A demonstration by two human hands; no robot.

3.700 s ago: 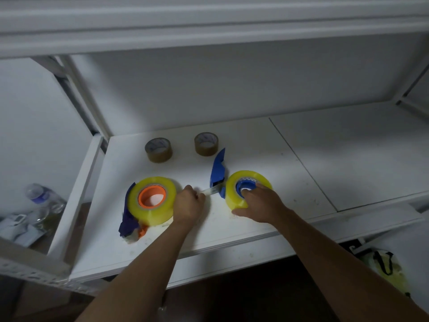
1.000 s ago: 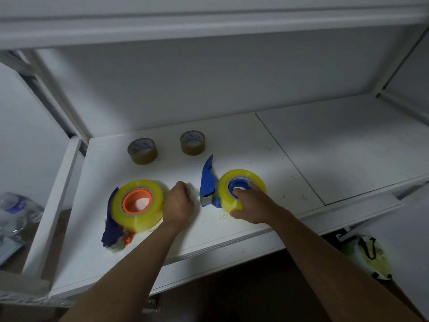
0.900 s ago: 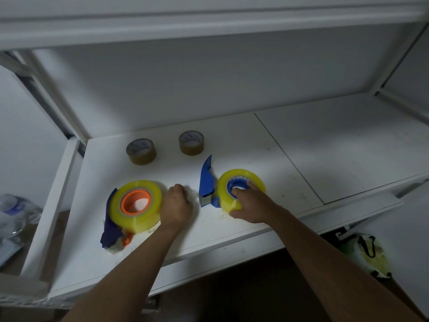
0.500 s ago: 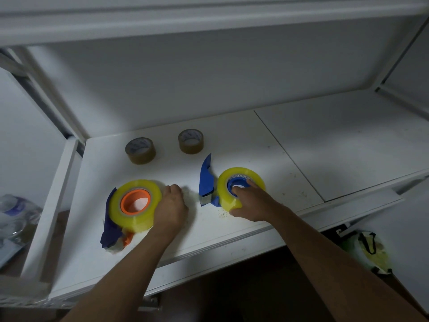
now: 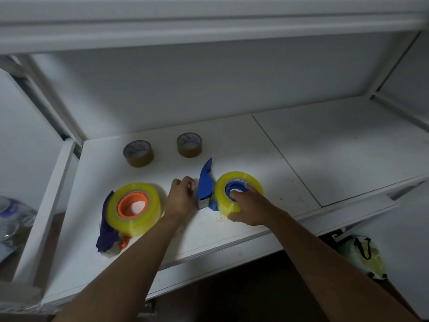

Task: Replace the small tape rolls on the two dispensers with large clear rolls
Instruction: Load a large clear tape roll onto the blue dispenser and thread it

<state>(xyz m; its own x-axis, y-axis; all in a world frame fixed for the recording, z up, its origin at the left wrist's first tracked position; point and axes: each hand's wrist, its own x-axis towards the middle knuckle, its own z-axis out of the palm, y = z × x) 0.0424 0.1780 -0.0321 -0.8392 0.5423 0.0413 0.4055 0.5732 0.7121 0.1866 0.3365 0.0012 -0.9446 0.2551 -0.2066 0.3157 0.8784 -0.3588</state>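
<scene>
two big clear rolls already sit on the dispensers, so you look close to done. your right hand (image 5: 249,209) grips the right roll (image 5: 239,191), fingers over its blue hub and thumb under the near rim, pinning it flat on the shelf (image 5: 348,159) so the blue dispenser (image 5: 205,184) can't slide. your left hand (image 5: 182,196) is loosely curled just left of that dispenser's blade end, fingertips pinched together; whether they hold a tape end you can't tell from here. that placement suits feeding tape toward the cutter while the other hand steadies the roll. further left of your left hand, the left roll (image 5: 133,209) with the orange hub rests untouched on its dispenser (image 5: 105,235). beyond both hands, the two small brown rolls (image 5: 138,154) stand side by side, set out of the way.
</scene>
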